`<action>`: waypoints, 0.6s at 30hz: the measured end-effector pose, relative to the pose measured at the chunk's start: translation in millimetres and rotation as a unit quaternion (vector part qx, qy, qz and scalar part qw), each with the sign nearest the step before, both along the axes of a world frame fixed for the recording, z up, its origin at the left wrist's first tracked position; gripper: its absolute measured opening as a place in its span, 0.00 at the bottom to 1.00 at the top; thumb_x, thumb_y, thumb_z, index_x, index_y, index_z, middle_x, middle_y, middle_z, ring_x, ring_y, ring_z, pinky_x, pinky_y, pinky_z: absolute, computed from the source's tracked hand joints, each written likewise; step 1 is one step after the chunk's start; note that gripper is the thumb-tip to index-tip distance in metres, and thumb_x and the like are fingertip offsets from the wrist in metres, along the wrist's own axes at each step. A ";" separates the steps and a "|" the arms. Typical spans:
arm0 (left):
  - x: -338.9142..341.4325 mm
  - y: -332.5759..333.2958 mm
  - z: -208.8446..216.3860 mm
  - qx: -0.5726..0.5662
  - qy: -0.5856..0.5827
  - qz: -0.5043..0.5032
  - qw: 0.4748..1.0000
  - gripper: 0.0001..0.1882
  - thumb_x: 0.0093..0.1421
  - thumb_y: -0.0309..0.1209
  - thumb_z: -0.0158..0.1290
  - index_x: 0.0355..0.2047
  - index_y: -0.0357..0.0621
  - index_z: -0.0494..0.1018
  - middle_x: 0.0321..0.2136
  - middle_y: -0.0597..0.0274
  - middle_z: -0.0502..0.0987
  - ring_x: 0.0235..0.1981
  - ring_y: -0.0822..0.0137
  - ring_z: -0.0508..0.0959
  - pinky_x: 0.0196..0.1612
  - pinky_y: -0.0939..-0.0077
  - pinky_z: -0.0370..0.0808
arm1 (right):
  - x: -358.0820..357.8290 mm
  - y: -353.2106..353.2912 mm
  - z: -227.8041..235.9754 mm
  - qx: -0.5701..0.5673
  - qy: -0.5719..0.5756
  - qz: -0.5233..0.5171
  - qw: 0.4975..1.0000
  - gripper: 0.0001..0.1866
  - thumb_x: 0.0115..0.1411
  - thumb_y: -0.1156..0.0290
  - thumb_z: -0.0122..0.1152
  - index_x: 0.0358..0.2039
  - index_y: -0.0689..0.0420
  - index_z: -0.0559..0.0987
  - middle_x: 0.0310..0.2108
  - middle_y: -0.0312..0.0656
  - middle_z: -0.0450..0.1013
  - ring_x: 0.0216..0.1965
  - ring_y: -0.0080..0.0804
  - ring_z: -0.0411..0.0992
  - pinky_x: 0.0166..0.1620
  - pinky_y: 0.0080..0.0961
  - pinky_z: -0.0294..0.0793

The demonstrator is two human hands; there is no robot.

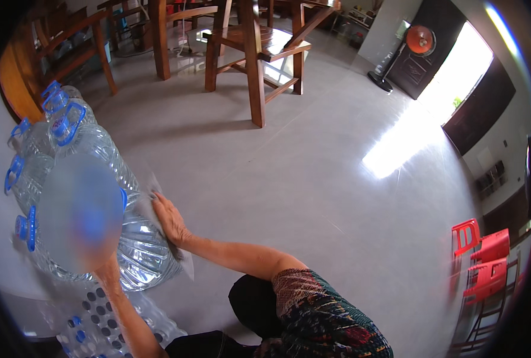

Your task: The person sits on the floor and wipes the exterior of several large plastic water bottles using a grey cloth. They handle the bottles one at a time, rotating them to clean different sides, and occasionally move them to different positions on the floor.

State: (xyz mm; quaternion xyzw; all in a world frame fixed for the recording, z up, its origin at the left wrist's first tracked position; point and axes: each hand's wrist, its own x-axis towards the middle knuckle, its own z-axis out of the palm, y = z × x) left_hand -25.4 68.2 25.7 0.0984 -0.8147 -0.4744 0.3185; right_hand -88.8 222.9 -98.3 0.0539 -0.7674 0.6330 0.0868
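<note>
Several large clear water bottles with blue caps and carry handles stand together at my left. My right hand presses a thin, see-through greyish cloth against the side of the nearest large bottle, its fingers close together over the cloth. A round blurred patch covers most of my left hand and the bottle top beside it, so its fingers cannot be made out. Behind these, another big bottle carries a blue handle.
Low by my left forearm lies a film-wrapped pack of small bottles. Wooden chairs stand ahead on the grey floor. A standing fan is by the bright doorway; red plastic chairs are at the right.
</note>
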 end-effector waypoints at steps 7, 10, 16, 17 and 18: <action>18.4 -2.9 13.7 0.029 -0.061 -0.008 0.998 0.55 0.34 0.37 0.72 0.61 0.41 0.53 0.51 0.47 0.67 0.51 0.52 0.70 0.54 0.60 0.68 | -7.3 77.8 -41.2 0.042 -0.239 -0.070 0.968 0.12 0.51 0.68 0.55 0.33 0.58 0.81 0.32 0.53 0.77 0.37 0.41 0.76 0.38 0.36 0.74; 16.3 -4.7 4.7 -0.060 -0.010 -0.001 0.998 0.56 0.33 0.36 0.73 0.61 0.47 0.52 0.54 0.47 0.66 0.53 0.50 0.69 0.55 0.58 0.67 | -36.2 184.2 12.9 0.039 -0.079 -0.308 0.947 0.13 0.52 0.70 0.54 0.40 0.56 0.75 0.37 0.48 0.73 0.39 0.41 0.73 0.41 0.34 0.73; 17.9 -9.4 3.0 -0.144 -0.002 0.016 0.989 0.57 0.33 0.40 0.73 0.62 0.55 0.51 0.56 0.51 0.64 0.56 0.48 0.67 0.57 0.54 0.66 | -49.6 355.2 223.1 -0.183 0.065 -0.499 0.845 0.25 0.50 0.76 0.52 0.52 0.52 0.67 0.42 0.46 0.69 0.38 0.35 0.71 0.35 0.34 0.75; 16.7 -8.8 1.8 -0.147 0.005 0.018 0.989 0.57 0.34 0.40 0.73 0.62 0.55 0.51 0.56 0.51 0.64 0.56 0.48 0.67 0.57 0.54 0.66 | -53.7 363.5 228.9 -0.185 0.113 -0.465 0.859 0.22 0.50 0.76 0.51 0.49 0.54 0.69 0.40 0.45 0.69 0.37 0.34 0.71 0.34 0.33 0.75; 14.0 -5.3 0.8 -0.145 0.014 0.019 0.989 0.57 0.34 0.40 0.73 0.62 0.55 0.51 0.57 0.51 0.64 0.56 0.48 0.67 0.57 0.54 0.66 | -62.1 375.7 237.8 -0.182 0.163 -0.428 0.870 0.19 0.50 0.76 0.51 0.46 0.55 0.71 0.38 0.44 0.70 0.36 0.33 0.71 0.33 0.31 0.75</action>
